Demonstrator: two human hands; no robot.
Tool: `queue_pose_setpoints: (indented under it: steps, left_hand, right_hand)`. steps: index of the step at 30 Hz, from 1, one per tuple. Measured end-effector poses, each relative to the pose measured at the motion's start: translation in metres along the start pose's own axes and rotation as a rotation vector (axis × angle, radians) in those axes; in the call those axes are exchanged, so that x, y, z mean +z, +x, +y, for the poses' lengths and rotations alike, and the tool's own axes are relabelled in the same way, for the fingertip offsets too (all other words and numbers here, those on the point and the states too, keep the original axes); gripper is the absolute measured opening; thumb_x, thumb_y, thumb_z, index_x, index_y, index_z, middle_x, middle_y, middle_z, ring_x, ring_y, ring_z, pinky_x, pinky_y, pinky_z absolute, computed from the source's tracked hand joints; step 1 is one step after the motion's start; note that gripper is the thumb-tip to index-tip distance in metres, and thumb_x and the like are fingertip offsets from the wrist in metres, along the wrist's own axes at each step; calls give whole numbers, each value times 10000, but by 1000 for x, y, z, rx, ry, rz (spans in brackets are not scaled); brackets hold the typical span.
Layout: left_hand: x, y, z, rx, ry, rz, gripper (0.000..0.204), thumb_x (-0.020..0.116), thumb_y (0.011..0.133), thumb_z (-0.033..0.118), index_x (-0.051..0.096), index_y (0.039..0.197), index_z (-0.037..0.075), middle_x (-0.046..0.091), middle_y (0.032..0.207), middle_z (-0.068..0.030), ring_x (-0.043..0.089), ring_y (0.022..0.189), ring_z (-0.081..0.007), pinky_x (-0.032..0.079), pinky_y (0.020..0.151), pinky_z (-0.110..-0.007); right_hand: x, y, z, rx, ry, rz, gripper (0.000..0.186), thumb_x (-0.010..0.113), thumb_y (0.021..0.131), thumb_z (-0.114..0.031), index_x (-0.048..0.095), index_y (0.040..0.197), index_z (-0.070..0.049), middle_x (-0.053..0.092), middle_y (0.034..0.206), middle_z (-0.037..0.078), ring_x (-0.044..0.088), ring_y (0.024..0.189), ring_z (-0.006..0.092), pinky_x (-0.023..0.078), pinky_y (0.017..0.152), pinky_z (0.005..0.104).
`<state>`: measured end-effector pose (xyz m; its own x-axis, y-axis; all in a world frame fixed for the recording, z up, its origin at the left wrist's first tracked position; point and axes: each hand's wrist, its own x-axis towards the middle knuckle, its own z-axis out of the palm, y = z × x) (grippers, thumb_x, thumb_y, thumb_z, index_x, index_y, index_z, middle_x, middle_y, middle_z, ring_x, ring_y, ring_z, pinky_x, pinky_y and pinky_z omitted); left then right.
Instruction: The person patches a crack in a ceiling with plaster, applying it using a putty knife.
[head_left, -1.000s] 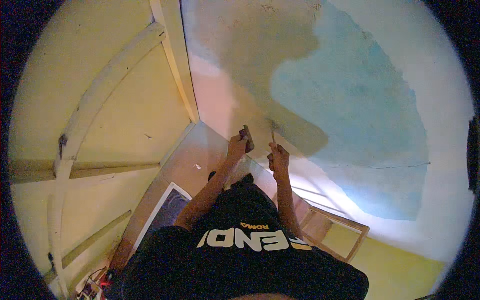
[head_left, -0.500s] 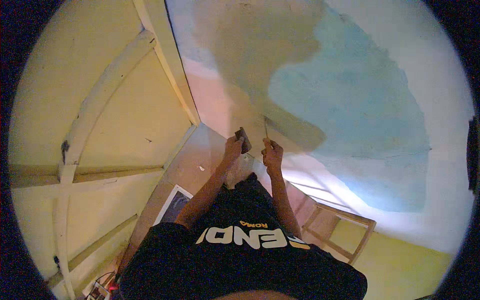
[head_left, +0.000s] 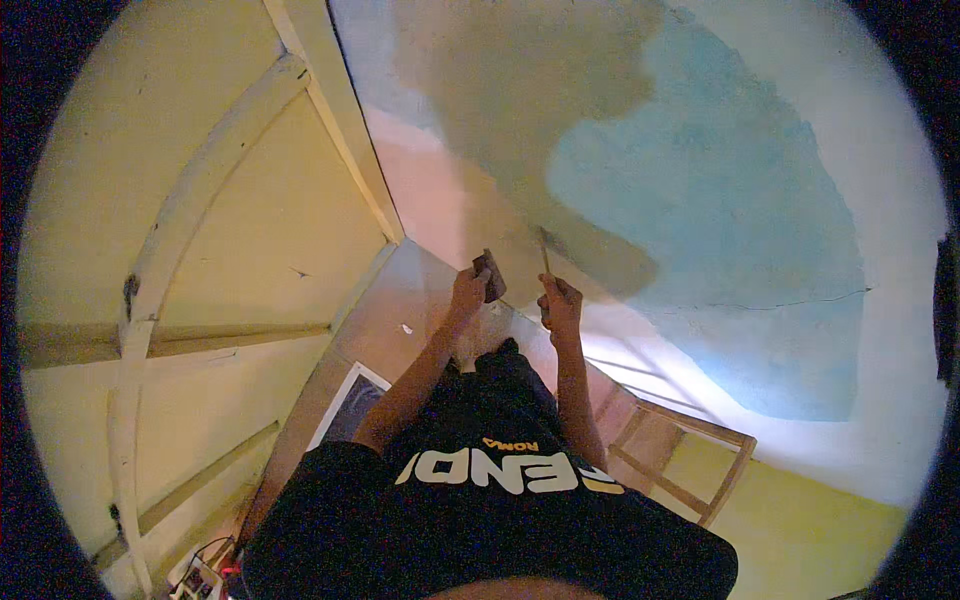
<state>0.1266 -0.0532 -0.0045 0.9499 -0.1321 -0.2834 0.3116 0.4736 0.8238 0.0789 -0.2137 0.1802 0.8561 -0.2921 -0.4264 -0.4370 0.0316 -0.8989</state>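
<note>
My left hand is closed round a dark, flat, roughly rectangular piece, held out in front of the wall; its kind is unclear. To its right, my right hand grips a thin, light-coloured tool that points up at the wall. The tool's tip is at or close to the surface, and I cannot tell its exact kind. Facing me is a painted wall with a large light-blue patch, a pinkish area on the left and white around them. A broad brownish shadow falls across it.
A yellow panelled surface with pale wooden battens rises on the left. A wooden frame stands at lower right, and a white-edged dark panel leans at lower left. Cluttered items lie at the bottom left.
My right hand and its thin tool have shifted slightly right in the picture. My left hand keeps its hold on the dark piece, nearly still. The view has moved a little.
</note>
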Motion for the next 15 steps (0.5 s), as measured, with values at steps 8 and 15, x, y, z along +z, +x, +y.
queue_pose_setpoints:
  steps: [8,15]
  left_hand:
    - [22,-14,40,105,424,107,217,522,885,167,605,894,-33,631,754,-66,623,694,-163,515,659,-329]
    - [-4,-1,20,36,148,15,260,530,878,185,621,921,-55,655,778,-111,628,698,-172,499,633,-332]
  right_hand:
    - [7,6,10,-21,23,32,329,617,872,-355,603,957,-37,430,496,-21,323,335,55,217,318,225]
    - [21,13,15,-80,-12,29,329,605,881,-357,609,954,-37,444,506,-13,326,330,56,228,308,220]
